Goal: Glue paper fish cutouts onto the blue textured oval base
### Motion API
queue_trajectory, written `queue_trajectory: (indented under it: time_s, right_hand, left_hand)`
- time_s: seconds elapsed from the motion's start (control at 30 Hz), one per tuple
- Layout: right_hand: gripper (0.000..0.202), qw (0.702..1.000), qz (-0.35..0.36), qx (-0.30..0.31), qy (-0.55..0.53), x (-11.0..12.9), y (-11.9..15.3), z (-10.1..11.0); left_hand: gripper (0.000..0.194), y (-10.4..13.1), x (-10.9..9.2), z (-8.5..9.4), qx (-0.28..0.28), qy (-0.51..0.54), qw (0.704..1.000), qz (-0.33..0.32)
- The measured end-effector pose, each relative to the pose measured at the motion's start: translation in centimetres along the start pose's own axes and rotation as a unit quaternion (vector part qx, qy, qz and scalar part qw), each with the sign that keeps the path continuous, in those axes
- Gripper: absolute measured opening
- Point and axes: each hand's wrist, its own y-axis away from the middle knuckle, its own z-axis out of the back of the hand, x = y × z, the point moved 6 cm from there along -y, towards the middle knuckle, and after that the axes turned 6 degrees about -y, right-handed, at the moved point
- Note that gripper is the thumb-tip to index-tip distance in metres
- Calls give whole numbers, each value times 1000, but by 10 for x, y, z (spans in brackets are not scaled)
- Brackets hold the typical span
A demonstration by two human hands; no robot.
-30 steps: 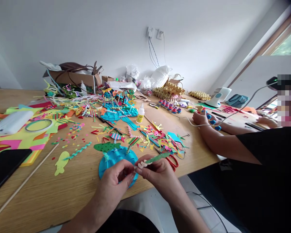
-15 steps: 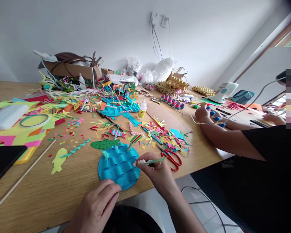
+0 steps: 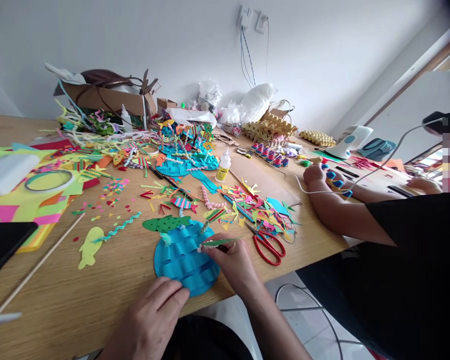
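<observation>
A blue woven paper disc (image 3: 185, 260) lies beside a green fish cutout with dark dots (image 3: 165, 223), red-handled scissors (image 3: 268, 245), a yellow fish cutout (image 3: 88, 246) and a striped pink-and-blue fish (image 3: 182, 202).

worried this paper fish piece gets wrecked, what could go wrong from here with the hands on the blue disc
1. The right hand pinches a thin green strip over the blue woven disc; pressing hard might bend it.
2. The left hand pins only the disc's near edge, which overhangs the table edge, so the disc could tip or slide.
3. The red scissors lie beside the right hand and could be knocked.
</observation>
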Motion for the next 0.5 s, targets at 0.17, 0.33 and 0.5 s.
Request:
queue_trajectory:
  time_s: [0.17, 0.33, 0.5]
  right_hand:
    - [13, 1000, 7, 8, 30, -2, -1, -6]
    - [12, 997, 20, 0, 69, 0, -1, -9]
    - [8, 994, 38, -3, 102, 9, 1, -11]
  left_hand:
    - [27, 8, 2, -4, 19, -13, 1000, -3]
    - [32, 5, 1, 2, -45, -38, 998, 13]
    - [34, 3, -1, 3, -45, -33, 998, 9]
